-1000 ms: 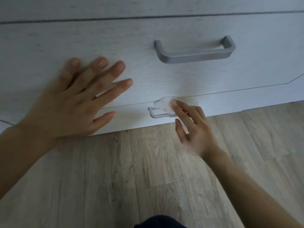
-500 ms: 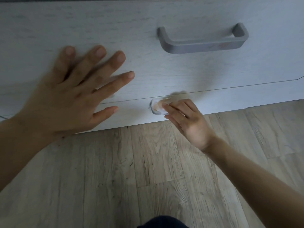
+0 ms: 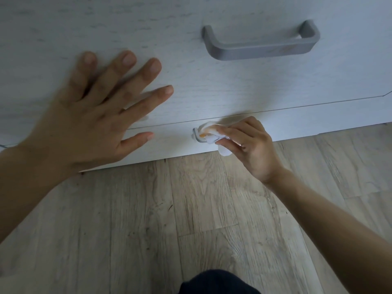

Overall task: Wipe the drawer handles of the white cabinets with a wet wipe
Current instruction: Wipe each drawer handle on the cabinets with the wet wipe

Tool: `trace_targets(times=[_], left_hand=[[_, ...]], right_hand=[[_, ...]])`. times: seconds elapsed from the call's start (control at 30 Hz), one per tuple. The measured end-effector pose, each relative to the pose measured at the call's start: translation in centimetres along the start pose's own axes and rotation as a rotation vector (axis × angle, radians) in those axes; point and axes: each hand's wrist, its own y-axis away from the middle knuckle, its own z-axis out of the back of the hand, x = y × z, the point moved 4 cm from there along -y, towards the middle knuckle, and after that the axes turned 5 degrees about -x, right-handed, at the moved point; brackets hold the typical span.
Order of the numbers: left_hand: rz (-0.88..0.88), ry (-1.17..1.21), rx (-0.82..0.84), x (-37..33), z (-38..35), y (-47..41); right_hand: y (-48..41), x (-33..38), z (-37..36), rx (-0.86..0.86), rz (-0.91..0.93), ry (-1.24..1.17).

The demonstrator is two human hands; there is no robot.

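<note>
Head view: wet wipe (image 3: 211,139) is a small crumpled white wad bunched over the lower handle (image 3: 198,139) on the bottom drawer (image 3: 169,145), with only the handle's grey left end showing. The upper handle (image 3: 261,46) is a grey bar well above. Right hand (image 3: 250,145) has its fingers curled round the wipe, pinching it onto the handle, and the wipe's tail hangs just under the fingertips. Left hand (image 3: 91,122) is flat with fingers spread on the white cabinet front (image 3: 212,92), left of the wipe and holding nothing.
</note>
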Motion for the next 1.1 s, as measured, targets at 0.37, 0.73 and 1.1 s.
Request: trace_targets(times=[0.37,0.73,1.1], left_hand=[[-0.004,0.019,0.037,0.1,0.4,-0.1],[-0.004,0.01,0.038,0.2,0.3,-0.2],[-0.002,-0.004,0.04,0.1,0.1,0.0]], right_hand=[[1.2,2.3,-1.1,-0.103,0.062,0.084],[0.9,1.7,-1.3,-0.088,-0.009,0.0],[0.7,0.7,-1.4,-0.041,-0.045,-0.083]])
